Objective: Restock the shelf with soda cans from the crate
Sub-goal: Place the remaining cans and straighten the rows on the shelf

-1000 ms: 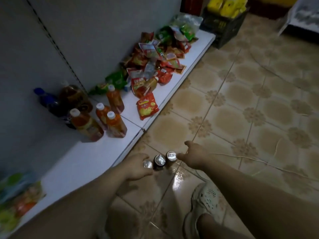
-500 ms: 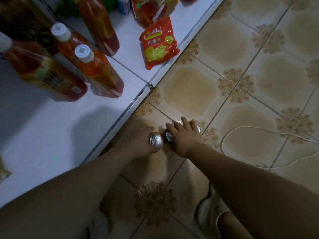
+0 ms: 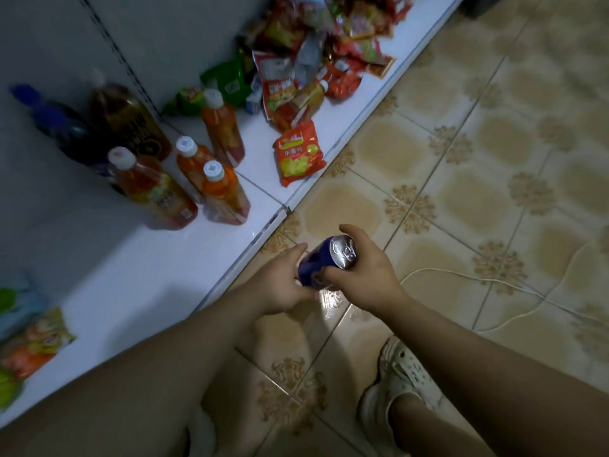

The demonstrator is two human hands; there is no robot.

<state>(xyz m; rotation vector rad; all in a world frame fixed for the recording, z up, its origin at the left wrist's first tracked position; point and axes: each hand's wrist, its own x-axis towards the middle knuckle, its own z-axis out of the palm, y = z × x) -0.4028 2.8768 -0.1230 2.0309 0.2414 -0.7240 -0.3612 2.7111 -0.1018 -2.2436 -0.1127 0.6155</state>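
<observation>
Head view, soda can (image 3: pixel 313 262) between hands (image 3: pixel 280 286) (image 3: pixel 367 275)

Blue soda can (image 3: pixel 324 262) gripped by left hand (image 3: pixel 280 285) and right hand (image 3: pixel 365 270), beside white shelf (image 3: pixel 138 285)

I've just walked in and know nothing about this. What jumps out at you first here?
Most striking is the blue soda can, tilted with its silver top toward the camera and gripped between the left hand and right hand above the tiled floor. On the white shelf to the left stand orange drink bottles, and farther back lies a jumbled heap of bright snack packets.
</observation>
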